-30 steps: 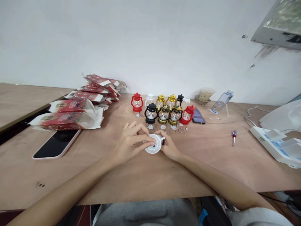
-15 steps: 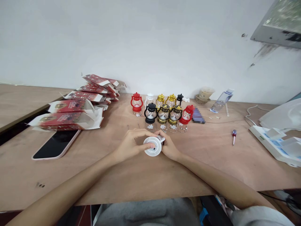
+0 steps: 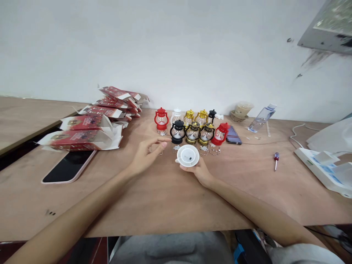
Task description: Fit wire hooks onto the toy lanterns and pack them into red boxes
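White lantern (image 3: 187,156): held up by the right hand (image 3: 198,169) just above the bench (image 3: 170,198), its round base turned toward the camera; the body behind the base is hidden.
Right hand: fingers curled under and around the lantern, gripping it; the fingertips are covered by the base.
Left hand (image 3: 147,154): apart from the lantern, to its left, fingers loosely spread and holding nothing, the index finger stretched toward the lantern row.
Lantern row (image 3: 192,126): nine counted standing behind the hands, two red, two black, four gold, one white, though the back ones overlap and the count may be off.
Small metal pieces (image 3: 211,149): lying in front of the row, too small to be counted.
Red boxes (image 3: 90,121): stacked at left, number unclear.
Phone (image 3: 68,167): one, face up, beside the boxes.
Screwdriver (image 3: 275,160): one, well to the right.
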`<state>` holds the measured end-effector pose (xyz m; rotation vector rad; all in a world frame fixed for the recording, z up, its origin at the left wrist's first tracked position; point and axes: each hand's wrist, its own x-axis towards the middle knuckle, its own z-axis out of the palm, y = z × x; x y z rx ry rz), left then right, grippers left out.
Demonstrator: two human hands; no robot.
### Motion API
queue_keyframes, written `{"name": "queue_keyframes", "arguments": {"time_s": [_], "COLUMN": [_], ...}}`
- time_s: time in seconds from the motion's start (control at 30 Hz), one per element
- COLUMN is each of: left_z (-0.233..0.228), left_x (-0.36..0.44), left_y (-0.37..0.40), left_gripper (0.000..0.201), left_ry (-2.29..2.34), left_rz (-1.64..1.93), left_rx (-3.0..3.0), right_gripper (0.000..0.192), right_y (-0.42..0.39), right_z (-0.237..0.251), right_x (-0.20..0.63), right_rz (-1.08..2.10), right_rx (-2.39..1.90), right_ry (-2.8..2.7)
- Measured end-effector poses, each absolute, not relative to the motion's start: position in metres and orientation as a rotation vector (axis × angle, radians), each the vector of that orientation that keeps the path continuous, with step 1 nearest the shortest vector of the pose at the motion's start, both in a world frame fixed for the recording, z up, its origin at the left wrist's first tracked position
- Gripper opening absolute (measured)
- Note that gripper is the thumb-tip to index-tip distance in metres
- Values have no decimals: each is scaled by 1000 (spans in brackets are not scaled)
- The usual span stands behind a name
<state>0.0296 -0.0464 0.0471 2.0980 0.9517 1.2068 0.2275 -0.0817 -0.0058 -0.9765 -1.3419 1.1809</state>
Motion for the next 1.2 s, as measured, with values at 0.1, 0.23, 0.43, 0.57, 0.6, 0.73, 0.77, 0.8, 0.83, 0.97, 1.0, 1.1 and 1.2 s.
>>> {"name": "queue_keyframes", "arguments": {"time_s": [0.1, 0.23, 0.43, 0.57, 0.6, 0.73, 0.77, 0.8, 0.83, 0.97, 1.0, 1.1, 1.2], "left_z": [35, 33, 47, 43, 42, 45, 47, 48, 49, 44, 41, 34, 33], "left_x": [20, 23, 42, 45, 44, 39, 37, 36, 35, 35, 36, 39, 40], "left_y": [-28, -34, -70, -69, -66, -58, -56, -55, -53, -48, -47, -48, -50], "left_gripper": [24, 24, 39, 33, 29, 17, 20, 22, 22, 28, 27, 23, 21], "left_ry": [1192, 1134, 735, 738, 726, 737, 749, 755, 754, 762, 780, 836, 859], "left_rz": [1182, 1237, 1271, 1310, 1314, 1303, 1278, 1246, 1213, 1155, 1145, 1124, 1111], "left_rx": [2153, 2238, 2320, 2218, 2161, 1863, 1801, 1749, 1705, 1640, 1659, 1736, 1764], "right_gripper": [43, 42, 49, 52, 53, 44, 42, 40, 39, 38, 37, 36, 36], "right_y": [-82, -81, -83, -87, -87, -87, -86, -85, -84, -80, -79, -78, -79], "right_z": [-5, -7, -7, -3, -3, -7, -8, -9, -9, -7, -6, -3, -2], "right_x": [227, 226, 223, 223, 224, 227, 228, 228, 228, 228, 229, 229, 229], "right_rz": [1228, 1237, 1206, 1220, 1217, 1186, 1197, 1215, 1236, 1310, 1331, 1382, 1393], "right_rx": [-967, -944, -862, -881, -899, -961, -945, -916, -883, -803, -793, -767, -762], "right_ry": [-1259, -1270, -1380, -1368, -1343, -1228, -1197, -1154, -1098, -862, -834, -820, -836]}}
